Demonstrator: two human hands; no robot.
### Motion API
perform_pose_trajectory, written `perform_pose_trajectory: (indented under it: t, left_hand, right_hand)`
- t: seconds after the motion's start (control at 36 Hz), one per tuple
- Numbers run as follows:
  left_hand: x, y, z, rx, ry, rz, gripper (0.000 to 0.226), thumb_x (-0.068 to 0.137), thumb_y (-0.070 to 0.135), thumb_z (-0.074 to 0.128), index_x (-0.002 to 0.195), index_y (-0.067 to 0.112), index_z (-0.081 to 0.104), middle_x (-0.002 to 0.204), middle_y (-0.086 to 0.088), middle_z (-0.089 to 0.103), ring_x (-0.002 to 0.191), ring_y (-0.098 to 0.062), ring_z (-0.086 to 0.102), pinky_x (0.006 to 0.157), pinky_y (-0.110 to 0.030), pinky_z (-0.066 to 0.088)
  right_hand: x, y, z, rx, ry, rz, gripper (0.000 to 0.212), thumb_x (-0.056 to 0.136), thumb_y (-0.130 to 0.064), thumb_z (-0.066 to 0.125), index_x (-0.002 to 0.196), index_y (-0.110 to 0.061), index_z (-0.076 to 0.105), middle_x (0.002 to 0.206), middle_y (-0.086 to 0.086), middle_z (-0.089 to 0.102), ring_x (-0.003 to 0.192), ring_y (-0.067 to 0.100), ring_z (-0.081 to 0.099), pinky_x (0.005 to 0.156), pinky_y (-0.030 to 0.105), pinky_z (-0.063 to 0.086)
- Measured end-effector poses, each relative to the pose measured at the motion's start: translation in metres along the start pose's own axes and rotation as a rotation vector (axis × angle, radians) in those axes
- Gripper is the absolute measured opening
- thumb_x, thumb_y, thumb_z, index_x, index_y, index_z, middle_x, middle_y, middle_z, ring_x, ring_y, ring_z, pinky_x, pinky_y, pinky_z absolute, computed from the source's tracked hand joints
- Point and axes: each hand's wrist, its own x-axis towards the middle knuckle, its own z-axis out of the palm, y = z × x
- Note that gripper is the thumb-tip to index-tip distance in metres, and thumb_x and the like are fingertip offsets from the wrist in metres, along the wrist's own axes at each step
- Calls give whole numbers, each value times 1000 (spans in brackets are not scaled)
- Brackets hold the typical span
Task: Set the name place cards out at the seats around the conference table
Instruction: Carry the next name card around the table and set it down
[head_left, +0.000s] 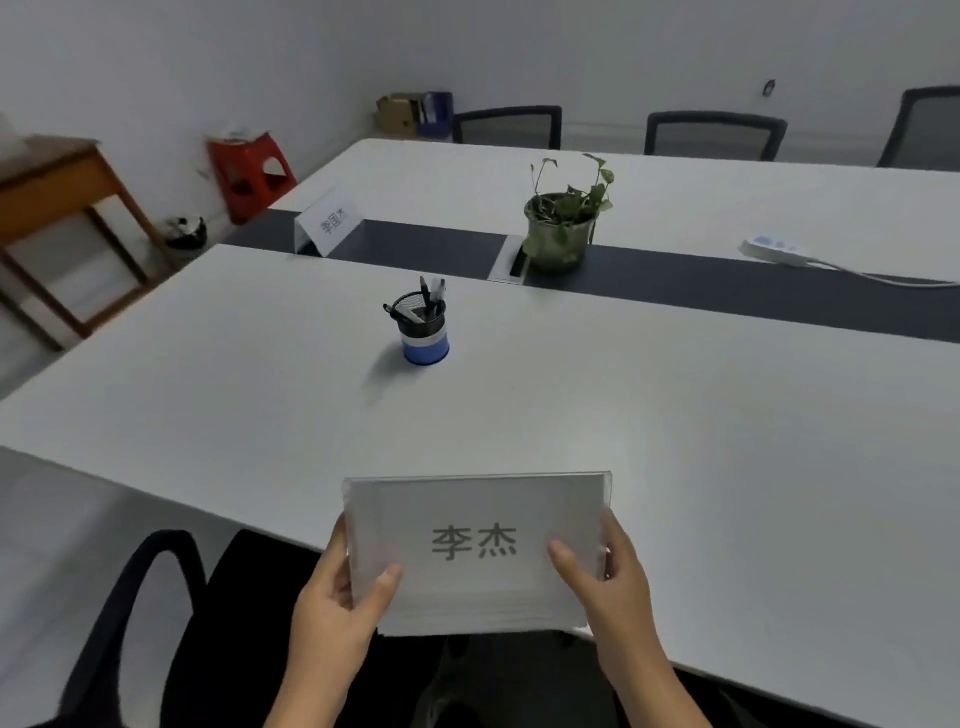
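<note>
With both hands, left (340, 592) and right (605, 577), pinching the name card (475, 551) by its side edges over the near bench (675, 441) edge, best lowered level and squared to the chair (156, 623), name facing outward.

Dim, flat indoor light w/ grey-blue cast, no glare. Soft shadow falls left-front of the pen holder (422, 327) on the desk (701, 441), so light comes from upper right. Whole pic slightly soft; left edge smeared, esp. wooden side table (57, 208). Wide-angle bends desk edges; corners darken.
</note>
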Motion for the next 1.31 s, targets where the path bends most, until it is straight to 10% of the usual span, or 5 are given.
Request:
perform_pose_trajectory:
  t: [0.31, 0.67, 0.81, 1.06, 1.31]
  left_hand:
    - [135, -7, 39, 27, -164, 1, 72, 74, -1, 67, 131, 28, 35, 112, 2, 59, 77, 18, 59, 73, -3, 47]
    - [218, 2, 56, 57, -342, -4, 68, 76, 2, 66, 117, 45, 33, 109, 7, 58, 78, 24, 56, 93, -31, 42]
    - [215, 11, 58, 81, -314, 0, 65, 75, 6, 68, 125, 37, 38, 107, 11, 57, 87, 9, 58, 89, -29, 43]
    - [202, 36, 70, 222, -181, 135, 64, 82, 10, 60, 131, 30, 24, 125, 19, 32, 118, -1, 34, 103, -19, 26]
    - [190, 54, 70, 147, 16, 145, 63, 80, 2, 60, 136, 12, 31, 126, 24, 31, 120, 3, 31, 88, 3, 24]
  right_hand:
    - [96, -7, 7, -83, 137, -34, 87, 44, -50, 70, 125, -31, 45, 125, 3, 54, 109, 17, 57, 92, 36, 49]
    - [153, -29, 23, -186, 224, 34, 66, 42, -46, 70, 104, -45, 48, 114, -4, 60, 97, 6, 60, 64, 10, 50]
    - [150, -39, 11, -333, 238, -14, 66, 44, -51, 69, 106, -49, 44, 115, -12, 56, 107, 5, 53, 99, 30, 39]
    - [165, -22, -5, -307, 238, -239, 70, 67, 3, 74, 88, -62, 59, 99, -45, 58, 108, -1, 54, 90, 1, 38]
    - [157, -51, 16, -311, 253, -468, 39, 52, -48, 60, 90, -51, 60, 102, -36, 58, 98, -12, 53, 85, -1, 36]
